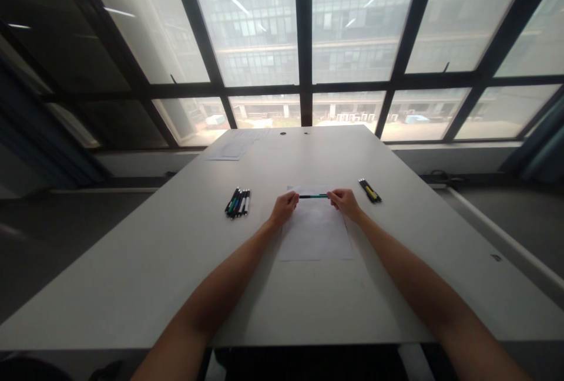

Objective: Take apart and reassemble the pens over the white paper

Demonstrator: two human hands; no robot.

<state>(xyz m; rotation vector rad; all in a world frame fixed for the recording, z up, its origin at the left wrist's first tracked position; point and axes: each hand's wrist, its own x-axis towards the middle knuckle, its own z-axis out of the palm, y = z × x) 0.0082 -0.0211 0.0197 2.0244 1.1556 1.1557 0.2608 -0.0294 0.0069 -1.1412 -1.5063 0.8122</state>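
A black and teal pen [314,196] is held level between my two hands, above the far part of a white sheet of paper [315,234]. My left hand [285,207] pinches its left end. At its right end, the fingers of my right hand [345,202] are closed on it. To the left of my left hand lies a bunch of several pens [238,202], mostly dark with some white, blue and green. A smaller group of dark pens with yellow parts [370,191] rests to the right of my right hand.
The long white table [154,275] runs toward a wall of windows [304,29] with dark frames. Printed papers [232,146] lie at its far left. Near the far edge is a small dark round spot [282,133]. A small dark patch [496,258] marks the right side.
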